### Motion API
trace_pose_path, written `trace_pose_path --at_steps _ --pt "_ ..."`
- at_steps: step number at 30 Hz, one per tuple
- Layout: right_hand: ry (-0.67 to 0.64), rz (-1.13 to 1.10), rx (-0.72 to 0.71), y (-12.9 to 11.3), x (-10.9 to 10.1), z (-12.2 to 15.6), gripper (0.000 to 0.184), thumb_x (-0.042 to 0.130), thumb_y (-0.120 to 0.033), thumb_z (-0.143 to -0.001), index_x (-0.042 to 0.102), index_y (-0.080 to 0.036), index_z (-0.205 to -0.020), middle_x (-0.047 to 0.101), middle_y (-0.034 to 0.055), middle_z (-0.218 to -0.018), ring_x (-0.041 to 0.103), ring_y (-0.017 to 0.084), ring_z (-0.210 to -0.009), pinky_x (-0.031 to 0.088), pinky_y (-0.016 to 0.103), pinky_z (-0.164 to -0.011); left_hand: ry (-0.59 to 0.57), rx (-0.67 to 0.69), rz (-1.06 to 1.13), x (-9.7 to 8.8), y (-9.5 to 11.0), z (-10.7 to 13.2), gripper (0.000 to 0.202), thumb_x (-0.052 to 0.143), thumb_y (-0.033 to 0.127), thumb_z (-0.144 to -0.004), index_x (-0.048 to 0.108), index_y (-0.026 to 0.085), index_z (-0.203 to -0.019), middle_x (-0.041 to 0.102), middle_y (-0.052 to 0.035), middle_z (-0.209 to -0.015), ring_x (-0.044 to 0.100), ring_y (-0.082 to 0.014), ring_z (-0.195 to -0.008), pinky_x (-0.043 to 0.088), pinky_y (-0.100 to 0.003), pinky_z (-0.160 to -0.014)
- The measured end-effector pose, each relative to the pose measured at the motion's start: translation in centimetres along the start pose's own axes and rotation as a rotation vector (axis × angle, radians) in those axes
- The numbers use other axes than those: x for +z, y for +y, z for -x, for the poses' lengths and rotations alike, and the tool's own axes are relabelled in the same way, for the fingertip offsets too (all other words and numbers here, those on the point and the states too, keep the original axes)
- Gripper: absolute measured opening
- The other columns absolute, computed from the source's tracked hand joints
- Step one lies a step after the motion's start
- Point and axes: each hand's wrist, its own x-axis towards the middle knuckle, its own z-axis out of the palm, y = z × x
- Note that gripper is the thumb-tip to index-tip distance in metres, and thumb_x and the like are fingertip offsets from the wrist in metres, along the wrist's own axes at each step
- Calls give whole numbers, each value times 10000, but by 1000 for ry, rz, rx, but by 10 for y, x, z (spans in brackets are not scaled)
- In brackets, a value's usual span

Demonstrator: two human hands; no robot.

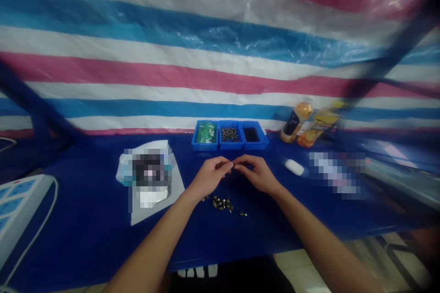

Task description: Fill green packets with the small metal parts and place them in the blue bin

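My left hand (pixel 210 175) and my right hand (pixel 256 174) meet above the table, fingertips pinched together. Whatever small dark piece sits between them is too tiny to make out. Below my wrists, a loose pile of small brass-coloured metal parts (pixel 222 203) lies on the blue tablecloth (pixel 213 242), with one part (pixel 243 214) apart to the right. Just beyond my hands stand three joined blue bins: the left bin (pixel 205 147) holds green and clear pieces, the middle bin (pixel 231 146) small shiny metal parts, the right bin (pixel 256 145) small black pieces.
A white case (pixel 294 167) lies right of my right hand. Two orange drink bottles, one dark-labelled (pixel 291 123) and one yellow-labelled (pixel 318 127), stand back right. White packaging (pixel 175 183), partly blurred out, lies left. A power strip (pixel 25 206) with a cable occupies the left edge.
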Motion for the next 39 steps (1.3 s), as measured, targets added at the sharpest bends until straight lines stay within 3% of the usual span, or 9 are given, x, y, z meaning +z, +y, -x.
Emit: trace_pose_path --at_steps 5,11,14,17,19,24,26,32,39 --pt "21 66 -2 -5 -1 1 259 565 -419 -901 683 -191 -872 682 25 -794 605 160 -728 461 274 -697 17 -24 7 2 0 -1 380 505 521 -862 642 167 -862 620 -28 -769 521 -142 -659 399 -259 -616" --pt "34 100 134 8 2 -2 433 481 -499 -926 555 -168 -657 509 -27 -572 461 108 -546 358 242 -543 73 -65 29 -1 -3 -4 394 497 531 -858 648 169 -892 626 -39 -782 517 -138 -654 397 -250 -602" --pt "146 -132 175 14 1 -6 328 531 -499 -895 594 -177 -914 542 -33 -648 503 111 -538 392 253 -544 89 -66 34 -2 -3 -3 359 519 503 -851 658 174 -897 637 -36 -782 525 -135 -652 402 -250 -606" --pt "210 -315 141 13 -3 -8 448 597 -478 -855 499 -219 -1207 577 -28 -768 543 113 -574 433 265 -581 96 -61 49 -4 -3 -3 348 530 490 -847 659 172 -905 636 -35 -782 530 -131 -653 407 -248 -606" --pt "116 -251 117 7 -6 -5 425 627 -480 -835 548 -213 -1156 570 -27 -743 532 115 -596 427 260 -586 109 -61 50 -4 -2 -3 355 528 494 -846 657 170 -911 634 -38 -785 534 -134 -655 411 -249 -607" --pt "-388 184 -62 -8 -3 6 382 746 -514 -724 685 -217 -957 617 4 -774 556 158 -734 413 297 -708 129 -51 40 -6 -2 -4 336 528 482 -843 657 176 -900 643 -31 -776 545 -141 -650 422 -256 -616" --pt "-441 340 -110 -9 2 7 349 728 -515 -750 689 -228 -943 616 5 -763 559 172 -775 389 319 -768 129 -33 -10 -6 -6 -4 317 525 471 -849 660 187 -881 660 -31 -777 573 -157 -676 434 -269 -643" --pt "-324 507 -81 2 16 3 128 599 -323 -892 627 -204 -929 603 -7 -729 546 136 -692 348 268 -682 212 -7 -439 -9 -21 -3 115 597 320 -809 676 239 -829 697 -30 -789 637 -219 -769 431 -323 -731" --pt "-126 591 -6 8 25 1 213 618 -332 -874 598 -198 -1039 623 11 -746 563 168 -723 367 277 -647 398 13 -676 -23 -15 -2 179 468 256 -891 631 247 -967 695 -66 -968 634 -259 -920 420 -355 -797"
